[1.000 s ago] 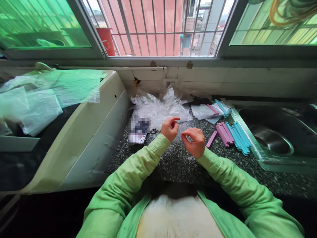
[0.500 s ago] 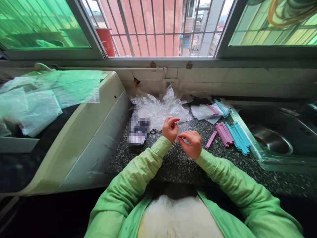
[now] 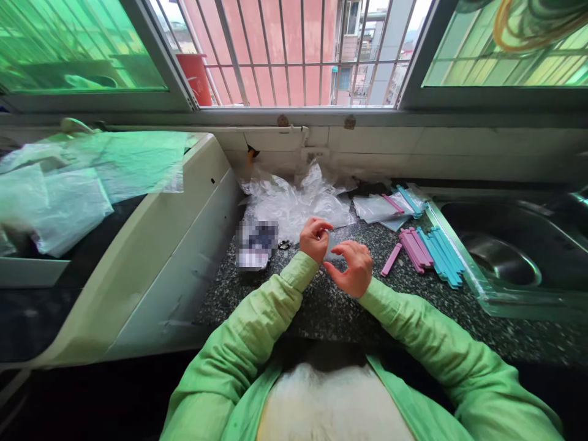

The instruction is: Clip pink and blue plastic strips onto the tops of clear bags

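Note:
My left hand point(image 3: 316, 240) is curled over the counter, its fingers closed on a clear plastic bag point(image 3: 329, 246), of which only a small see-through part shows between my hands. Just to the right, my right hand point(image 3: 353, 268) has thumb and forefinger spread apart, near the bag, with nothing visible in its grip. Beyond both hands lies a heap of crumpled clear plastic bags point(image 3: 294, 202). Pink sealing clips point(image 3: 416, 250) and blue sealing clips point(image 3: 441, 257) lie in rows to the right, with one loose pink clip point(image 3: 391, 260) closer to my right hand.
Flat bags point(image 3: 379, 209) with a pink and a blue clip on them lie at the back right. A steel sink point(image 3: 500, 251) is at the right. A blurred-out object point(image 3: 257, 246) sits left of my hands. A white appliance point(image 3: 174, 245) topped with plastic bags borders the left.
My right thumb and forefinger have parted from a pinch, the thumb shifting slightly left and down. My left hand stays in nearly the same place.

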The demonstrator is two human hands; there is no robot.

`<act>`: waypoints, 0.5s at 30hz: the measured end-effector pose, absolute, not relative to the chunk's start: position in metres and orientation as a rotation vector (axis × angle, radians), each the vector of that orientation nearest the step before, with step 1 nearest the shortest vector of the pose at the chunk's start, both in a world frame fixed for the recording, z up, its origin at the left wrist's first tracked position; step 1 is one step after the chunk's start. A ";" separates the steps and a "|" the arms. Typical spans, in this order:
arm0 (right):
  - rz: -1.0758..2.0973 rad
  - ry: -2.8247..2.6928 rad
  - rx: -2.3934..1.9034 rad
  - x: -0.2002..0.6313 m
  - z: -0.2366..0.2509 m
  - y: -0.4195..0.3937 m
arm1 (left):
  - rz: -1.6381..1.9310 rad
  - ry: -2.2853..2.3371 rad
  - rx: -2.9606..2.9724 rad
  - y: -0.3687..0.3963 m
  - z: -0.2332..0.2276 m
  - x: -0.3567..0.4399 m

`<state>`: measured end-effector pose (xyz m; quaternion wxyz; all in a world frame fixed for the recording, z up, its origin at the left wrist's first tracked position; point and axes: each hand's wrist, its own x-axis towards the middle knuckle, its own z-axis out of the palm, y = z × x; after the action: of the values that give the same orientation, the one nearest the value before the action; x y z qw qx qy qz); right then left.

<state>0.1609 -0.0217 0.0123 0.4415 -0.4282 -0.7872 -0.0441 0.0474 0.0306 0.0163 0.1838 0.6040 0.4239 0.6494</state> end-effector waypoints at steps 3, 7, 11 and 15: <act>-0.129 -1.954 -1.115 0.159 0.010 -0.021 | 1.866 1.209 1.644 0.033 0.016 0.048; -0.153 -1.952 -1.141 0.157 0.009 -0.018 | 1.920 1.224 1.559 0.034 0.017 0.050; -0.166 -1.946 -1.158 0.158 0.010 -0.015 | 1.986 1.190 1.492 0.036 0.016 0.051; -0.186 -1.930 -1.148 0.163 0.011 -0.009 | 1.974 1.146 1.475 0.036 0.012 0.047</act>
<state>0.1628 -0.0092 0.0115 0.4296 -0.4600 -0.7735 -0.0746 0.0468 0.0356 0.0121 0.2106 0.5305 0.4122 0.7101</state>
